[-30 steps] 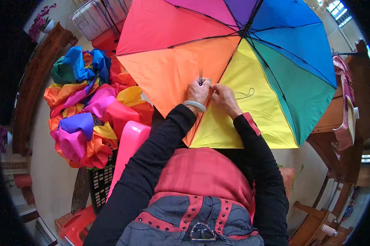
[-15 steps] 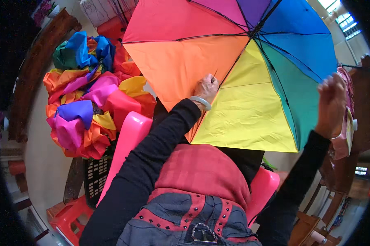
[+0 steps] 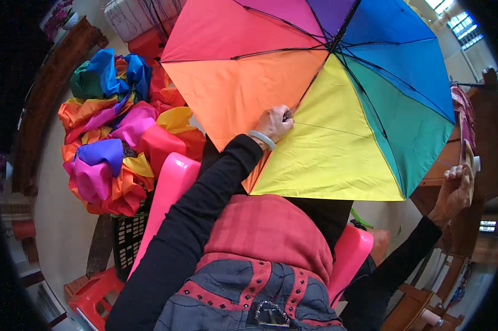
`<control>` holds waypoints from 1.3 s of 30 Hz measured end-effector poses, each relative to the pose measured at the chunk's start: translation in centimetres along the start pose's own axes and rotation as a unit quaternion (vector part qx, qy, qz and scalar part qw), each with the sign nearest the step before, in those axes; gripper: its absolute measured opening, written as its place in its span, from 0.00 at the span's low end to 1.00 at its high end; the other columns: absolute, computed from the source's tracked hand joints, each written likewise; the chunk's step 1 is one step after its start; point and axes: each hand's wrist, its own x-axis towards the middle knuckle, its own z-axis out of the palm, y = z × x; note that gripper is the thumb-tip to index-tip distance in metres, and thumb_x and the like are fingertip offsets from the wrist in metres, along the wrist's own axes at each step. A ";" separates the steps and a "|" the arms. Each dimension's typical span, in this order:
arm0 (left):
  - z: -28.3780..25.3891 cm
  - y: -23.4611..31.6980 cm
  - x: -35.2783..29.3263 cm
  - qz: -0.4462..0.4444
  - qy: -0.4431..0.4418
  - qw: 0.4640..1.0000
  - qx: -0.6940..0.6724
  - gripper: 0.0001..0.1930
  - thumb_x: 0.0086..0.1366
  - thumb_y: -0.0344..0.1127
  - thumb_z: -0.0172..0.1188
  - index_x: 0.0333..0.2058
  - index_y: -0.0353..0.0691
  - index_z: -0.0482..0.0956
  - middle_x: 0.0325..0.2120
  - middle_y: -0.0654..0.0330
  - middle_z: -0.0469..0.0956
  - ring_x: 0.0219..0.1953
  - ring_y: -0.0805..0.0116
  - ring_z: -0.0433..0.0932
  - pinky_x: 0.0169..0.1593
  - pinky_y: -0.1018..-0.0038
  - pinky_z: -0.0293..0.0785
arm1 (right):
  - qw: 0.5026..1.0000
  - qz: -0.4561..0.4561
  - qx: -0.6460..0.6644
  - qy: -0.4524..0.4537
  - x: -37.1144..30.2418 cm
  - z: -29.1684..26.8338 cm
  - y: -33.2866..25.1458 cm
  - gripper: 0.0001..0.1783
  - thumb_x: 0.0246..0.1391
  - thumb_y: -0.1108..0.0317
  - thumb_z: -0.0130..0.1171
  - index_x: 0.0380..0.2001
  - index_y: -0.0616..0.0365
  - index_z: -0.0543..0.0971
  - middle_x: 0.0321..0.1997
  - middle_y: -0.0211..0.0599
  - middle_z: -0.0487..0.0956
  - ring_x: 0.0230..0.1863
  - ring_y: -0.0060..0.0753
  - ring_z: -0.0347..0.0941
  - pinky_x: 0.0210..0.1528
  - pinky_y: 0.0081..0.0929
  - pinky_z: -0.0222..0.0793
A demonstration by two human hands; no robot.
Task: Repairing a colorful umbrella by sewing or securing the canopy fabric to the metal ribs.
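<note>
Sewing, it seems: left hand [image 3: 273,124] clamps the umbrella [image 3: 331,165], right hand [image 3: 452,194] has fingers together; next pull calls for untangled thread [image 3: 334,129]

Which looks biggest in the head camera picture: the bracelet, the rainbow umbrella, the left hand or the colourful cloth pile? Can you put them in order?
Largest to smallest:
1. Rainbow umbrella
2. Colourful cloth pile
3. Left hand
4. Bracelet

From my remote post I see a red plastic stool [image 3: 98,294] at lower left, near a black latticed plastic basket [image 3: 128,241]; at upper left, magenta flowers [image 3: 54,23] (in a white pot [image 3: 71,22]) beside long brown wooden furniture [image 3: 42,105].
</note>
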 end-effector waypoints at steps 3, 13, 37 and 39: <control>0.1 0.0 -0.1 0.042 0.004 0.998 0.041 0.08 0.46 0.32 0.51 0.24 0.33 0.71 0.21 0.50 0.72 0.25 0.60 0.72 0.31 0.71 0.68 | 0.999 0.021 0.012 0.024 -1.0 -0.7 0.3 0.10 0.51 0.71 0.45 0.35 0.65 0.68 0.21 0.29 0.62 0.23 0.20 0.57 0.26 0.18 0.57; 1.0 -0.2 -0.3 0.085 0.043 0.986 0.137 0.07 0.47 0.32 0.53 0.24 0.35 0.69 0.21 0.49 0.68 0.27 0.52 0.70 0.31 0.65 0.67 | 0.995 0.065 0.009 0.070 -3.0 -2.3 1.0 0.09 0.51 0.71 0.45 0.35 0.64 0.69 0.21 0.29 0.62 0.23 0.20 0.58 0.24 0.17 0.58; 0.4 -0.9 0.7 -0.070 0.103 0.990 -0.066 0.11 0.51 0.34 0.47 0.30 0.32 0.69 0.20 0.45 0.72 0.23 0.51 0.73 0.28 0.67 0.69 | 0.768 -0.072 -0.494 -0.400 -5.1 19.6 24.3 0.04 0.40 0.72 0.46 0.21 0.62 0.67 0.18 0.47 0.69 0.23 0.51 0.65 0.25 0.38 0.61; 0.1 0.2 0.9 -0.062 0.075 0.995 -0.006 0.11 0.51 0.35 0.48 0.30 0.32 0.69 0.20 0.45 0.72 0.23 0.51 0.73 0.29 0.66 0.69 | 0.764 -0.047 -0.523 -0.373 -5.4 19.5 26.8 0.05 0.40 0.70 0.46 0.21 0.61 0.67 0.19 0.47 0.69 0.24 0.50 0.66 0.26 0.39 0.61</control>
